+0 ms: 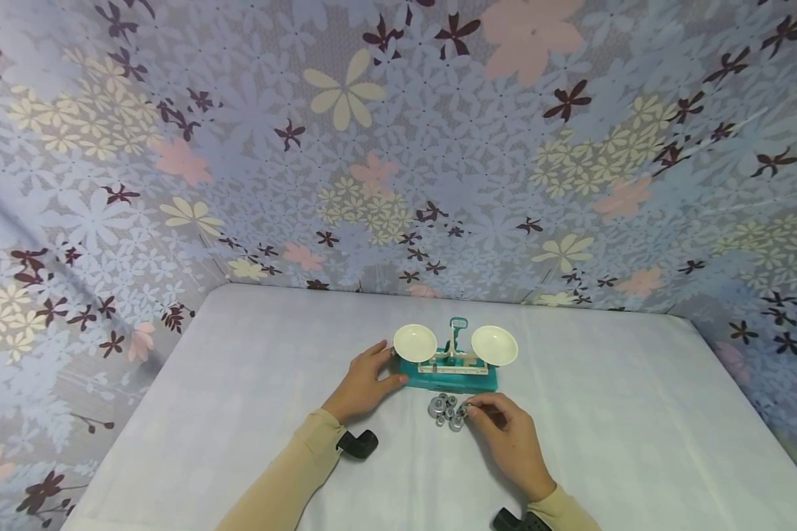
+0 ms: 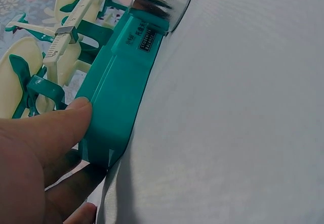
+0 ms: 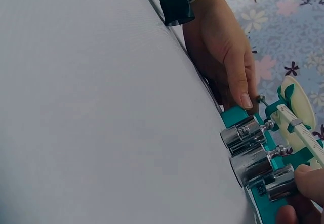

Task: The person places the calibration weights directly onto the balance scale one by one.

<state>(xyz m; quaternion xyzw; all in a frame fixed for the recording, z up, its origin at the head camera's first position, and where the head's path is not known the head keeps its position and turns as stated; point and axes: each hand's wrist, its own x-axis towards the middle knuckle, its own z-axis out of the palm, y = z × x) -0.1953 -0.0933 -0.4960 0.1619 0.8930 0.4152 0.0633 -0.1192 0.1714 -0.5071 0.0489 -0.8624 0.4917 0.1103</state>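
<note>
One part-closed left hand [image 1: 364, 383] gripped scale [image 1: 448, 381]; right hand [image 1: 510, 441], nearly closed, pinched weight [image 3: 280, 184], other weights [image 1: 437, 406] to its left. Step seemed picking-out; next called for lift.

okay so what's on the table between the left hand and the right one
The head view shows metal weights there, clustered at the fingertips of the right hand, with the scale just beyond.

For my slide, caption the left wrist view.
Left hand touching one end of a teal plastic two-pan balance, shiny cylindrical metal weight beyond.
</note>
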